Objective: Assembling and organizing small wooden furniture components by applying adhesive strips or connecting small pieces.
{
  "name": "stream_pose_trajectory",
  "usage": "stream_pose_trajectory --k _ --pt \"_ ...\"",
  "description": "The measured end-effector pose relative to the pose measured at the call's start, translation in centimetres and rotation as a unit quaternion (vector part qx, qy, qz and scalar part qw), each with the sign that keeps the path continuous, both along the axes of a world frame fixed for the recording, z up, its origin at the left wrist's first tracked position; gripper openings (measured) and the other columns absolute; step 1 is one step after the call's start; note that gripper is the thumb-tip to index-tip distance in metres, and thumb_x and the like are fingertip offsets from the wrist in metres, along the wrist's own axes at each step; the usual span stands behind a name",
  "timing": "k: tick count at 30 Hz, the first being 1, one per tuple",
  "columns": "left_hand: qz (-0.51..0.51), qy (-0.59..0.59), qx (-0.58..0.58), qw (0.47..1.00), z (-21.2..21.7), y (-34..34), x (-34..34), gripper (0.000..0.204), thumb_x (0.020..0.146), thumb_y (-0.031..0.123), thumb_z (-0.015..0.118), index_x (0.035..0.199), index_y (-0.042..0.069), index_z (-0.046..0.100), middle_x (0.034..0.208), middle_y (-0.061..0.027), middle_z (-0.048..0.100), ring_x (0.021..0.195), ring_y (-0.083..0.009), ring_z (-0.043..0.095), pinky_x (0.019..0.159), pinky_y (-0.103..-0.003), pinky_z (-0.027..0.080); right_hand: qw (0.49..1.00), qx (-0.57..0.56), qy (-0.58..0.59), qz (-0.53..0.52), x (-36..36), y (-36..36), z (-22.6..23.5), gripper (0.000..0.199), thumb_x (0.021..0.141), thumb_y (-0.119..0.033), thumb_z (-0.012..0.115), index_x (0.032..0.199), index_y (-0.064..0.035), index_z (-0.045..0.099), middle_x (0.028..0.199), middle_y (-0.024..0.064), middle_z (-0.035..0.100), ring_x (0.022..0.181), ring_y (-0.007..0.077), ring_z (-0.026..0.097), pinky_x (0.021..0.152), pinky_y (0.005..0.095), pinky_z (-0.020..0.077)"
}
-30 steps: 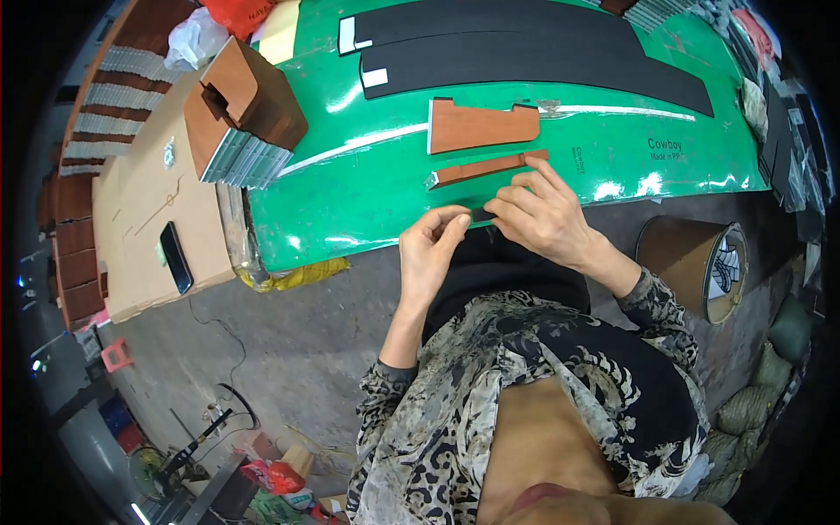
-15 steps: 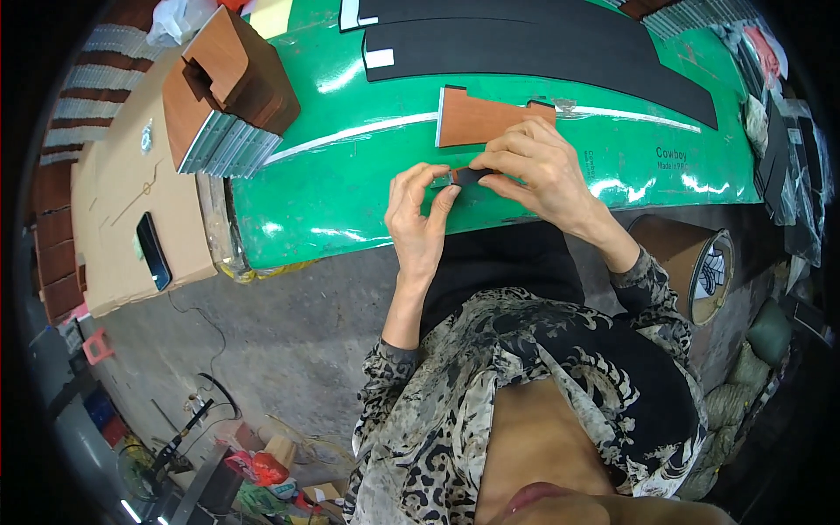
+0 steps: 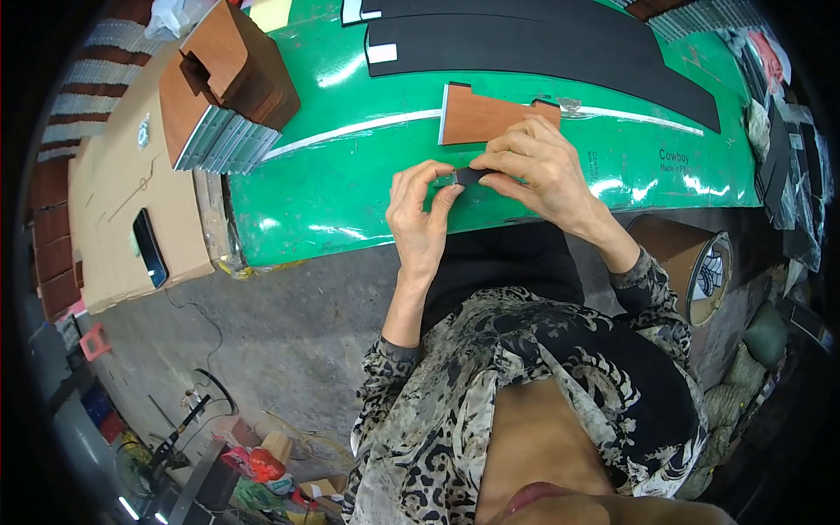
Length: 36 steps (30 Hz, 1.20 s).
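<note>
Over the near part of the green tabletop (image 3: 350,197), both my hands pinch one small dark strip (image 3: 472,176). My left hand (image 3: 418,210) grips its left end between thumb and fingers. At the other end, my right hand (image 3: 535,171) is closed on it with thumb and index finger. What the strip is made of is too small to tell. Just beyond my fingers a brown leather-like panel (image 3: 481,121) lies flat, with a pale left edge and dark tabs.
Long black sheets (image 3: 516,52) lie along the far side. At left, a stack of brown folded pieces (image 3: 236,79) stands beside cardboard (image 3: 109,219) bearing a phone (image 3: 150,248). A round brown bin (image 3: 678,254) stands below the table's right edge.
My hands stay in nearly the same place. An orange-brown bit visible on the strip between my fingers earlier no longer shows; the strip now looks dark throughout.
</note>
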<state>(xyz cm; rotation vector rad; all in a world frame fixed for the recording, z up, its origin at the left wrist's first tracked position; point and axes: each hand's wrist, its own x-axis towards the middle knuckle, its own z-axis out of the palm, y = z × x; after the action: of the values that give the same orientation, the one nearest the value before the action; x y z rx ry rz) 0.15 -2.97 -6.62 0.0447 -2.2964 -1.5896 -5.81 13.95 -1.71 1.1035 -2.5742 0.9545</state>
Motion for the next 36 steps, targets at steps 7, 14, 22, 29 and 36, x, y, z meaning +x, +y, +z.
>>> stream_pose_trajectory --k 7,14,22,29,36 --pt "-0.013 0.008 -0.033 0.999 0.0 -0.3 0.1 0.024 0.072 0.0 0.07 0.094 0.001 0.061 0.095 -0.008 0.063 0.089 -0.0189 0.057 0.078 -0.029 0.046 1.0 -0.002 0.003 0.011 -0.1 -0.1 -0.2 0.023 0.064 -0.013 0.074 0.086 -0.0102 0.069 0.082 -0.0002 0.061 0.082 0.0193 0.054 0.075 0.0335 0.0441" --pt "-0.004 0.002 -0.013 1.0 0.0 -0.2 0.0 0.023 0.07 0.006 0.072 0.09 0.005 0.062 0.092 -0.0063 0.063 0.088 -0.0228 0.056 0.077 -0.033 0.042 1.0 -0.005 0.001 0.01 -0.1 -0.1 -0.2 0.023 0.064 -0.012 0.074 0.086 -0.0098 0.069 0.082 0.0002 0.061 0.083 0.0195 0.054 0.075 0.0334 0.044" --pt "0.0 -0.009 -0.017 1.0 0.0 -0.1 0.0 0.022 0.07 0.007 0.072 0.09 0.005 0.063 0.093 -0.0063 0.063 0.088 -0.0228 0.056 0.077 -0.033 0.042 1.0 -0.009 -0.009 0.009 -0.2 -0.1 -0.4 0.023 0.064 -0.012 0.074 0.086 -0.0095 0.069 0.081 -0.0002 0.062 0.081 0.0193 0.053 0.074 0.0328 0.0438" --pt "-0.01 0.0 -0.04 0.999 -0.1 -0.4 0.1 0.024 0.071 0.0 0.071 0.093 0.001 0.061 0.094 -0.0072 0.063 0.087 -0.0183 0.057 0.077 -0.029 0.046 1.0 -0.011 -0.013 0.007 0.0 -0.3 -0.5 0.023 0.064 -0.012 0.074 0.086 -0.0091 0.069 0.082 -0.0002 0.062 0.081 0.0193 0.054 0.074 0.0327 0.0435" --pt "-0.013 0.0 -0.026 1.0 -0.2 -0.2 0.0 0.023 0.071 -0.001 0.07 0.093 0.001 0.061 0.094 -0.0076 0.062 0.084 -0.0166 0.057 0.074 -0.028 0.046 0.999 -0.029 -0.042 -0.008 0.2 0.1 -1.0 0.024 0.065 -0.013 0.074 0.089 -0.0102 0.069 0.086 0.0 0.062 0.085 0.0195 0.055 0.073 0.0326 0.0454"
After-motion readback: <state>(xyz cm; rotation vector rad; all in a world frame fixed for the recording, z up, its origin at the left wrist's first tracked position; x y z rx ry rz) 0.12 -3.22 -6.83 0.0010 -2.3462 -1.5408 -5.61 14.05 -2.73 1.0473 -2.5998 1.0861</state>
